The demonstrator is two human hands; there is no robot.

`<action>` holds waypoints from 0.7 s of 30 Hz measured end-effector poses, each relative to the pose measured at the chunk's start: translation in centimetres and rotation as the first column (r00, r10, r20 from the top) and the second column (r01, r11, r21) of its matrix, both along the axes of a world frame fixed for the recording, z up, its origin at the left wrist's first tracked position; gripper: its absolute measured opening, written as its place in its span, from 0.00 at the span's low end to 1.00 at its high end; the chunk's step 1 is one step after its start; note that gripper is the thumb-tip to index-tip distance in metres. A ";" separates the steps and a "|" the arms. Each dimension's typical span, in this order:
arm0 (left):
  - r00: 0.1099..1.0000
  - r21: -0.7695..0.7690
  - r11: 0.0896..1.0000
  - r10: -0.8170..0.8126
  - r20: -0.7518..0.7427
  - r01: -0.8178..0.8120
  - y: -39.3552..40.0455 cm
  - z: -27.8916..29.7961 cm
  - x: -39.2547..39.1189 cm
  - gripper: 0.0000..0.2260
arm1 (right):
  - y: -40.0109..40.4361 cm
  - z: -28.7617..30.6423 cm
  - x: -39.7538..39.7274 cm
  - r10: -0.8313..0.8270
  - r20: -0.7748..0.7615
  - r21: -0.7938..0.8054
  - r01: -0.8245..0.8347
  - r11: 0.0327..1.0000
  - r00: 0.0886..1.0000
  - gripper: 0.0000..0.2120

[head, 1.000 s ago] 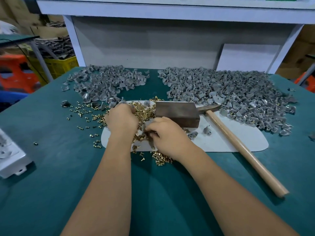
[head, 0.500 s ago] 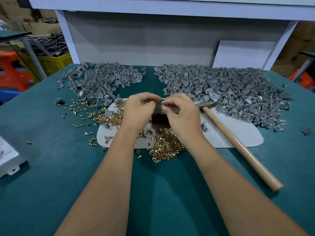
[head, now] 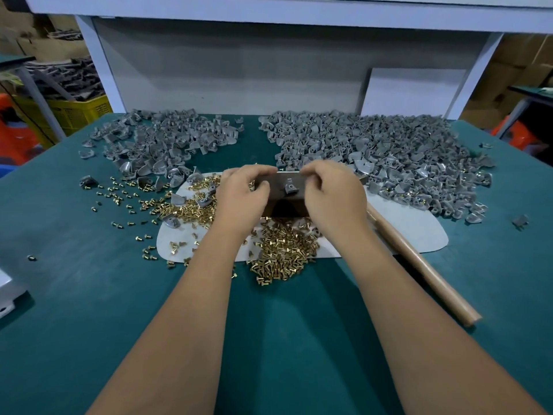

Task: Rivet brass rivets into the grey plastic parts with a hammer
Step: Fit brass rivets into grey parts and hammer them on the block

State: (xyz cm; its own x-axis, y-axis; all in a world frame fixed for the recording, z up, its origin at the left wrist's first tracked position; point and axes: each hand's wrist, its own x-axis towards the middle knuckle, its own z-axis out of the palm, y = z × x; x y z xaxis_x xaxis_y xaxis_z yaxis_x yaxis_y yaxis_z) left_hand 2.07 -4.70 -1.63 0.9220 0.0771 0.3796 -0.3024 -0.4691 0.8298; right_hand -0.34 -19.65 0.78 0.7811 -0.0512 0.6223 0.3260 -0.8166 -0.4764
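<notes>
1. Now my grey part point(head: 291, 186) sits on top of the metal block point(head: 285, 202), between my two hands.
2. My left hand point(head: 243, 193) curls against the block's left end; my right hand point(head: 329, 191) pinches its top edge.
3. Whether a rivet is seated, I cannot tell.
4. My hammer point(head: 419, 265) lies right of the block, handle running toward me, nearer my right hand.
5. Loose rivets point(head: 281, 250) cover the tabletop point(head: 74, 295).
</notes>
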 end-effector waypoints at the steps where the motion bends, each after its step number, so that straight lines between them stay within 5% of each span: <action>1: 1.000 0.002 1.000 -0.009 -0.006 0.009 0.0 0.0 0.1 0.17 | 0.1 0.4 -0.3 0.035 0.007 -0.139 -0.034 0.990 0.999 0.12; 4: 0.995 0.027 0.995 -0.095 -0.024 0.095 -0.2 -0.2 0.3 0.21 | 1.2 1.1 -1.4 0.077 -0.118 -0.480 -0.125 0.868 0.990 0.07; 6: 0.982 0.029 0.982 -0.185 -0.038 0.186 -0.4 -0.4 0.5 0.22 | 2.1 1.1 -1.9 0.047 -0.249 -0.562 -0.184 0.806 0.967 0.04; 10: 0.966 0.014 0.968 -0.248 -0.066 0.250 -0.7 -0.6 0.4 0.18 | 2.5 0.8 -2.0 0.019 -0.392 -0.590 -0.267 0.762 0.920 0.04; 14: 0.970 -0.155 0.962 -0.235 -0.067 0.223 -0.9 0.0 -0.2 0.13 | 2.4 0.8 -1.6 0.021 -0.431 -0.552 -0.283 0.785 0.902 0.11; 21: 0.997 -0.141 0.987 -0.073 -0.013 0.071 -0.5 0.1 -0.2 0.09 | 2.4 0.4 -1.7 0.077 -0.427 -0.503 -0.307 0.808 0.901 0.05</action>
State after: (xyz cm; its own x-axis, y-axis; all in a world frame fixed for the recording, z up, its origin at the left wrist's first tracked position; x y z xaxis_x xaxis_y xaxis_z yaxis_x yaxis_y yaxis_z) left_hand 1.87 -5.24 -1.57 0.9335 0.0618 0.3533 -0.3158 -0.3249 0.8915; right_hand -1.99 -17.22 1.17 0.9100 0.3823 0.1602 0.3988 -0.9129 -0.0869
